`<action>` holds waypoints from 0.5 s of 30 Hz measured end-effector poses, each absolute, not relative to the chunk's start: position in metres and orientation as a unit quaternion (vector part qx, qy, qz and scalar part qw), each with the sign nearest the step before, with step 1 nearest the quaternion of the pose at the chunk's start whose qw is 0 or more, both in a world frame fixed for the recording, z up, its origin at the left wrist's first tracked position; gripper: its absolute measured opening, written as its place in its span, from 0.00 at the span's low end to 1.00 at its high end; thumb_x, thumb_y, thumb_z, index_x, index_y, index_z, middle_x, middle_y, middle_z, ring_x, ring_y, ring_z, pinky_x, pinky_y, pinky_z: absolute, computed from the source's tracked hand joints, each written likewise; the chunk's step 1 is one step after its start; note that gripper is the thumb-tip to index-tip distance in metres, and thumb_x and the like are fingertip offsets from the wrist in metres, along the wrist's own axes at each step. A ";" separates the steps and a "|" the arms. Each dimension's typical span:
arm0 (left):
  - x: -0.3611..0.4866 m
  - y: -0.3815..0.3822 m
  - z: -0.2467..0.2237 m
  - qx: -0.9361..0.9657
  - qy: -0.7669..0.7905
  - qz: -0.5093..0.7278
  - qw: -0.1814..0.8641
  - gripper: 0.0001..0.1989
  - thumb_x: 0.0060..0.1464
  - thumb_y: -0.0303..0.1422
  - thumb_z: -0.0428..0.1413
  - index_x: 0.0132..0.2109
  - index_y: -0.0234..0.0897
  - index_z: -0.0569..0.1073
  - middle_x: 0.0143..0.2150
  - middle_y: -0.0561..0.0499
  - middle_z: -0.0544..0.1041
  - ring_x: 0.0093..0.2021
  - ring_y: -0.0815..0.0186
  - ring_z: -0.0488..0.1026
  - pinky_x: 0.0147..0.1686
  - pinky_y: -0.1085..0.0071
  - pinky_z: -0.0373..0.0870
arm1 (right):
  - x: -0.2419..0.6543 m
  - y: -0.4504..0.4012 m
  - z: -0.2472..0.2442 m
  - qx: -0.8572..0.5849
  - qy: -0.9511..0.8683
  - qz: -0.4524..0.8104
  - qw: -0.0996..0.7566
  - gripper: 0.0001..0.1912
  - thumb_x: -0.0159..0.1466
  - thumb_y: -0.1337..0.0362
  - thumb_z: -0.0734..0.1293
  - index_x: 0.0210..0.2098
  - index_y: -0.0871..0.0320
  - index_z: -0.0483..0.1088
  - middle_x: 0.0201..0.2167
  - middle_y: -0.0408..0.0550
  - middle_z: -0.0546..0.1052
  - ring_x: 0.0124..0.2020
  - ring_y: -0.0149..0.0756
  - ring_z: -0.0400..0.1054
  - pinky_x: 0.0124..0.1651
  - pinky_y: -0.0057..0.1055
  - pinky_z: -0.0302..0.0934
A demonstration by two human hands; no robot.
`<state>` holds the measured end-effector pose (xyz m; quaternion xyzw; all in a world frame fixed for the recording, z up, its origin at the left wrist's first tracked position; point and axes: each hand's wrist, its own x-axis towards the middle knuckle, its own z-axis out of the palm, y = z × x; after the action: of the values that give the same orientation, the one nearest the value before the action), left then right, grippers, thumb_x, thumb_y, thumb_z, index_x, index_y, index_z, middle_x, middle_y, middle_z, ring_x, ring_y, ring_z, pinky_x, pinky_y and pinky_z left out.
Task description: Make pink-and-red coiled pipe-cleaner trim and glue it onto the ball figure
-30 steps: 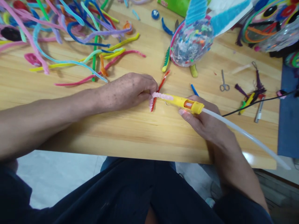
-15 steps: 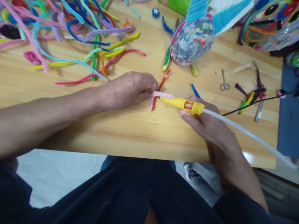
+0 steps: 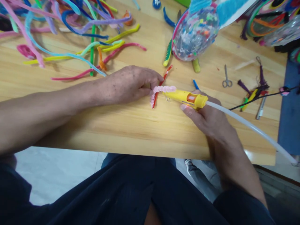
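Note:
My left hand (image 3: pixel 137 83) is closed, pinching a bent, twisted pink pipe cleaner (image 3: pixel 165 89) between thumb and fingers. Its index finger reaches a red pipe cleaner (image 3: pixel 167 73) that slants across the pink one; whether they are joined I cannot tell. Wrapped in my right hand (image 3: pixel 207 115) is a yellow hot glue gun (image 3: pixel 182 97), with a translucent glue stick (image 3: pixel 243 120) trailing from its back. Its nozzle points left at the pink piece, which hides the tip. A small reddish light glows near my right thumb.
Many coloured pipe cleaners (image 3: pixel 77 31) lie tangled at the upper left. A clear ornament filled with colourful bits (image 3: pixel 195 34) rests on green-handled pliers (image 3: pixel 167 54). Small scissors (image 3: pixel 227 78), a dark tassel (image 3: pixel 261 81) and a black cord (image 3: pixel 264 98) lie at right. The table edge (image 3: pixel 140 153) is near me.
The view has shifted slightly, so the table things sit higher. The glue gun's tip has moved a little right, behind the pink pipe cleaner. My left index finger now extends further toward the red one.

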<state>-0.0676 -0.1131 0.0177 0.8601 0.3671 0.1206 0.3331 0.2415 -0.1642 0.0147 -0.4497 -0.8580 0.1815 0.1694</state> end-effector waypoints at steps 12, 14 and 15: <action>-0.067 -0.108 0.023 0.855 0.378 0.066 0.348 0.22 0.75 0.45 0.47 0.49 0.40 0.83 0.72 0.54 0.78 0.60 0.57 0.80 0.67 0.56 0.73 | 0.240 -0.162 0.016 -0.461 -0.856 0.170 0.162 0.13 0.78 0.52 0.65 0.38 0.50 0.71 0.36 0.47 0.79 0.35 0.43 0.74 0.40 0.40 0.71; -0.066 -0.108 0.024 0.854 0.376 0.067 0.354 0.21 0.74 0.45 0.48 0.48 0.39 0.83 0.70 0.54 0.79 0.61 0.57 0.80 0.68 0.55 0.72 | 0.241 -0.162 0.016 -0.468 -0.854 0.167 0.156 0.14 0.77 0.52 0.65 0.38 0.50 0.71 0.36 0.47 0.79 0.35 0.43 0.74 0.40 0.41 0.71; -0.066 -0.108 0.025 0.853 0.375 0.070 0.355 0.21 0.74 0.44 0.48 0.48 0.39 0.83 0.70 0.54 0.80 0.60 0.57 0.80 0.68 0.55 0.72 | 0.241 -0.162 0.015 -0.468 -0.854 0.167 0.155 0.14 0.77 0.51 0.65 0.38 0.50 0.71 0.36 0.47 0.79 0.35 0.43 0.74 0.40 0.41 0.71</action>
<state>-0.0665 -0.1079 0.0249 0.8533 0.3751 0.0697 0.3554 0.2411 -0.1616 0.0151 -0.4679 -0.8539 0.1671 0.1552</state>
